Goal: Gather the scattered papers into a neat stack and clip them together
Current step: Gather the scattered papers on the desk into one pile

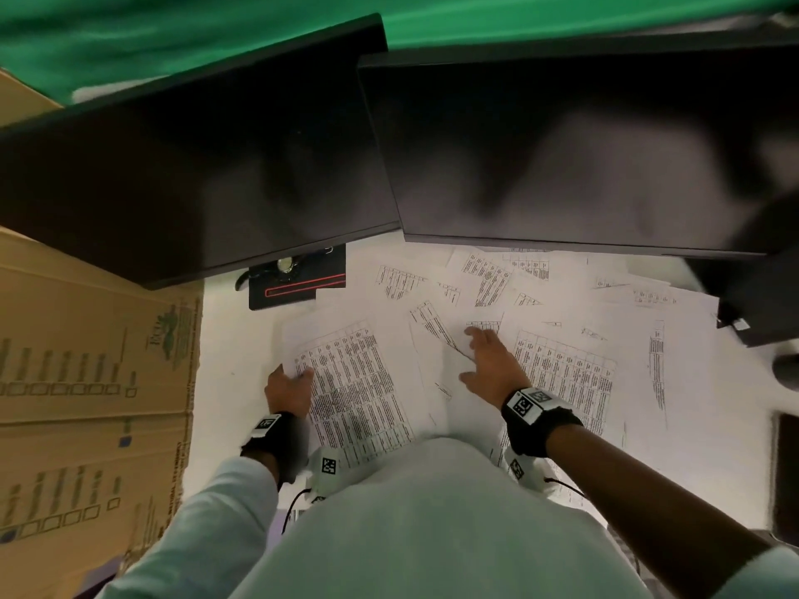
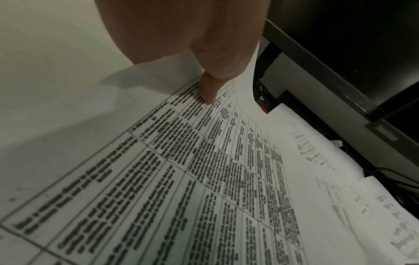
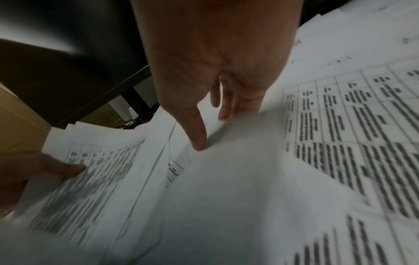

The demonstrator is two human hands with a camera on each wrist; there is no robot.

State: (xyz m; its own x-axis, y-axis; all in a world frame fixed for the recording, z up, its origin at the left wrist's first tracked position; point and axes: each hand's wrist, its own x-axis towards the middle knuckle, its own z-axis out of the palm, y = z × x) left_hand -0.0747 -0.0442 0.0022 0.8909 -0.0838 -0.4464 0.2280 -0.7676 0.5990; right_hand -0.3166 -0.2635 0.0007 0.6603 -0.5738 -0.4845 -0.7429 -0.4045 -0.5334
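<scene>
On the desk: white top [image 1: 242,330] strewn with printed papers [image 1: 562,296], overlapping at odd angles below the two monitors.
Papers: loose sheets with tables and blocks of text, spread from desk centre out to the right; not yet stacked; print too blurred to read.
Left hand [image 1: 289,389]: at the left edge of a table-printed sheet [image 1: 359,382], thumb on top of the page, fingers hidden at the edge; sheet edge curled upward in the left wrist view [image 2: 226,161]; pinching that sheet.
Right hand [image 1: 490,365]: fingers spread and straight, palm down, laid flat on sheets at the middle of the spread; thumb tip [image 3: 199,143] touching paper; nothing gripped.
Hands: well apart, one sheet's width between.
Monitors: two dark screens [image 1: 194,166] [image 1: 583,157] side by side, angled over the back of the desk.
Left of desk: cardboard box [image 1: 86,361] with printed markings.
Under left monitor: black stand base [image 1: 298,283] with a red line.
</scene>
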